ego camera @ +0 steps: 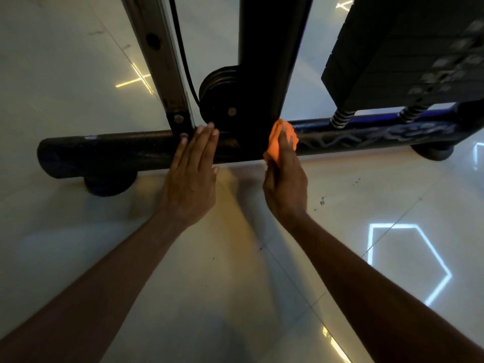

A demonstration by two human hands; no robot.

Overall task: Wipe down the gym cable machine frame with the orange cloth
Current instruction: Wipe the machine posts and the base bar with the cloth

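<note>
Glossy pale floor tiles (pixel 235 271) mirror ceiling lights beneath the cable machine's base bar (pixel 110 150).

Left hand (pixel 192 176) lies flat, fingers straight and close together, tips on the bar. Right hand (pixel 285 176) holds the orange cloth (pixel 277 142) bunched under its fingers against the bar, beside the black upright (pixel 267 61). Wiping seems underway; how much frame remains I cannot tell.

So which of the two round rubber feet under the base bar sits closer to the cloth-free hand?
The foot under the bar's capped left end, just left of the flat left hand; the other foot lies far right, beyond the orange cloth.
</note>
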